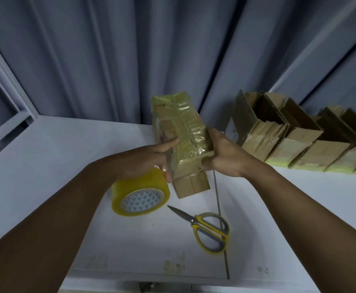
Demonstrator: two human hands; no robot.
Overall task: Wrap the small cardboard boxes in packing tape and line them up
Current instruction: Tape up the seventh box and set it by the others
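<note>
Hands first: left hand (149, 159) holds the left face of the wrapped box (181, 127), one finger laid up along the side, another low at the near corner. Right hand (223, 157) is curled round the near right corner, fingertips tucked under the edge. Both grip the same box; neither holds anything else.

The box is up off the table (46, 166), tilted with its far end higher. It is covered in glossy, wrinkled tape with a ridge down the top. I can't tell if a loose tape end hangs underneath.

Right below it sits a plain box (190, 186), no tape showing on it. The tape roll (140, 195) lies just beside that, under my left wrist. Scissors (209, 229) are nearer me, blades closed. The row of boxes (299, 149) runs along the back right, against the curtain (130, 60).

Judging the step: wrap looks done on this one, so it likely goes to the row next.

Risks (my guesses):
- The grip is only at the near end, so the long far end could swing and slip on the slick tape.
- The row's boxes lean on each other, so pushing this one in hard could tip them or break the line.
- My left wrist is close to the roll, so a careless sweep could send it rolling off the table.
- Any sticky end could snag the plain box below
</note>
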